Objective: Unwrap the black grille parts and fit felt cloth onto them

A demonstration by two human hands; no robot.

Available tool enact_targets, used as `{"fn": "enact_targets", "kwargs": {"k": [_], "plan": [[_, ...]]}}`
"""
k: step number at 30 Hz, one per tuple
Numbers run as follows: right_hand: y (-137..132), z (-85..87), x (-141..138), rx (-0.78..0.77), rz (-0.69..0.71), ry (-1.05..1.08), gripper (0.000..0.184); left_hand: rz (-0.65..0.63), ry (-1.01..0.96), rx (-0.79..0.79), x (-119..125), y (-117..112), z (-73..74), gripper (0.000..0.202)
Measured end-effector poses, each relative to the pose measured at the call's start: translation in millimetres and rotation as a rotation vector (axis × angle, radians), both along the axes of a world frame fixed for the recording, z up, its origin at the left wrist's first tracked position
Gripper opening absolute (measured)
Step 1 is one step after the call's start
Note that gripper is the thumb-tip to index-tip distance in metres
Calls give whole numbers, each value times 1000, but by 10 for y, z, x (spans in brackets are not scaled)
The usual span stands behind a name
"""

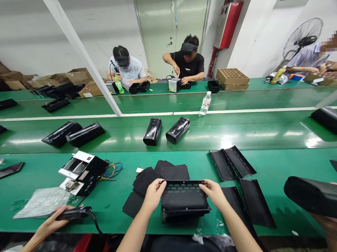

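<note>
A black plastic panel (185, 201) with a row of slots along its far edge lies on top of a stack of similar panels (180, 217) in front of me. My left hand (155, 193) pinches its far left corner between thumb and fingers. At the far right corner, my right hand (212, 191) grips the same panel. Thin black sheets (175, 173) are fanned out just beyond and left of the stack. Several curved black panels (223, 164) lie to the right of my right hand.
At left, a co-worker's hand (56, 220) holds a black corded tool (73, 213) near a white-and-black machine (81, 171). At right, another person's hands hold a black housing (312, 197). Black housings (152, 132) sit on the green conveyor (123, 138). Across it, people work beside a water bottle (205, 103).
</note>
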State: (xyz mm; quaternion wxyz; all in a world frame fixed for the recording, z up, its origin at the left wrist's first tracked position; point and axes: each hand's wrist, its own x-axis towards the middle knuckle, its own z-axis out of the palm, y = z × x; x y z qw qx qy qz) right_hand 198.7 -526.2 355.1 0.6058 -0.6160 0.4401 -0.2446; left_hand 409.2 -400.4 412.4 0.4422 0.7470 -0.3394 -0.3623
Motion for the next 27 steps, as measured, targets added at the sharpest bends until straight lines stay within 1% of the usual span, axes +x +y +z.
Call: {"fn": "enact_targets", "kwargs": {"k": [2,3,5,7,9,12,14,16,19,23,25,27], "plan": [[-9,223,-26,-20,-31,-26,34,55,139,-48,-40,8,212,35],[-11,342,-40,-40,-56,-38,33,61,181,-70,-61,16,321,36],[-12,582,-69,-76,-100,-55,31,66,217,-101,-105,38,530,39],[-1,806,-105,-80,-106,-83,31,90,217,-117,-144,58,709,40],[23,1001,-149,-49,-42,-138,36,127,222,-140,-176,73,853,39],[76,1226,-215,-12,94,-171,49,185,224,-178,-205,92,1007,40],[113,1334,-245,-31,104,-125,50,220,198,-188,-214,109,1078,41],[144,1419,-258,-67,60,-96,47,229,172,-192,-220,133,1135,43],[177,1517,-262,-98,8,-121,45,178,172,-206,-233,177,1214,49],[199,1582,-288,-173,-63,-96,46,79,221,-209,-261,222,1310,58],[203,1590,-313,-218,-102,-64,46,79,231,-217,-275,232,1347,59],[206,1596,-336,-227,-109,-64,46,97,228,-221,-285,234,1376,59]]}}
